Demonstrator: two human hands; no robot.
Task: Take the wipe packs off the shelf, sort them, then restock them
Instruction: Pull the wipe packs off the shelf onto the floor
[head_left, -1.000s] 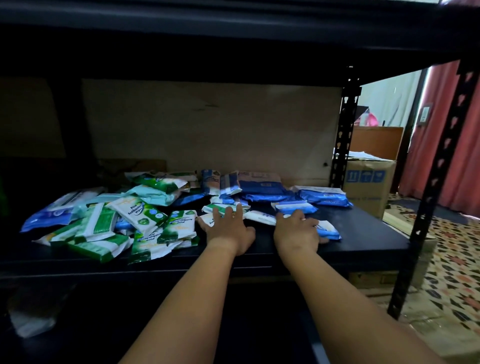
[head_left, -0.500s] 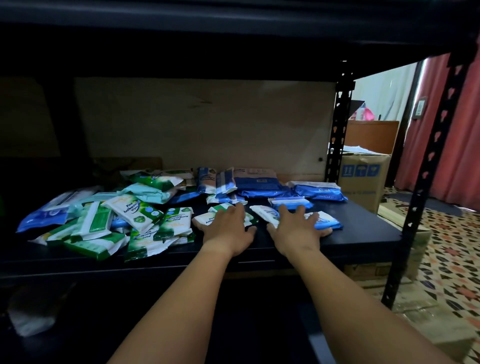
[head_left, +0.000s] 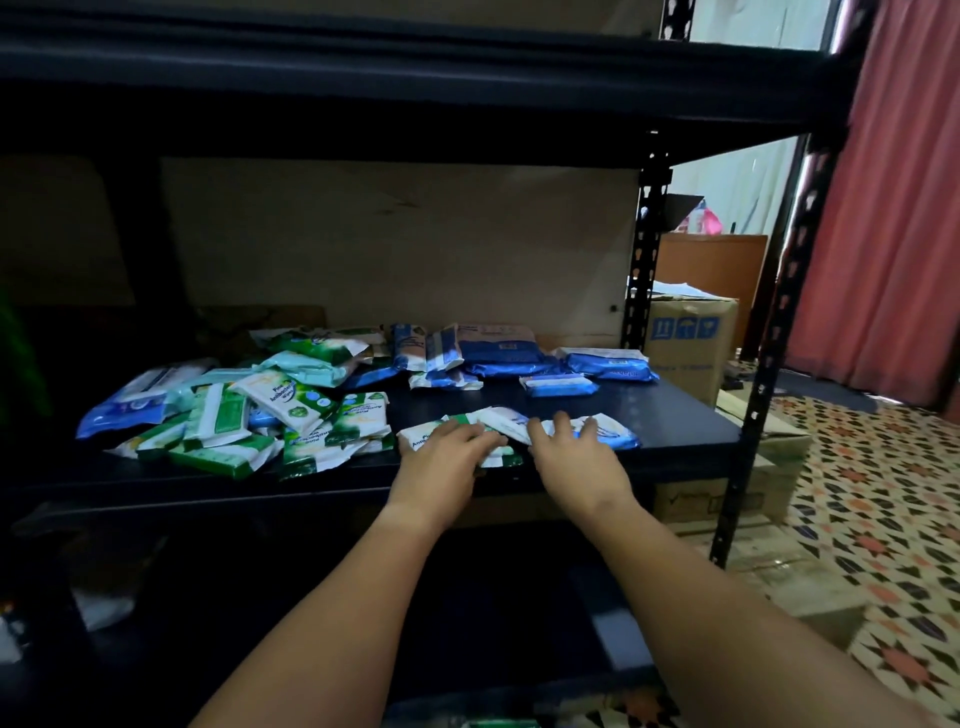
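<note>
My two hands on wipe packs at the front of a dark shelf (head_left: 675, 415).
My left hand (head_left: 444, 460) presses green-and-white packs (head_left: 415, 439); my right hand (head_left: 574, 457) presses a blue pack (head_left: 615, 434). More packs (head_left: 291, 410) lie heaped left.

Both forearms and hands (head_left: 447, 457) are bare: no sleeves, gloves, or jewellery visible.

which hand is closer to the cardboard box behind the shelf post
Right. The right hand rests on packs nearer the box, which is behind and to its right; the left hand lies farther left.

bare shelf (head_left: 670, 415) right; green packs (head_left: 249, 426) crowding left
</note>
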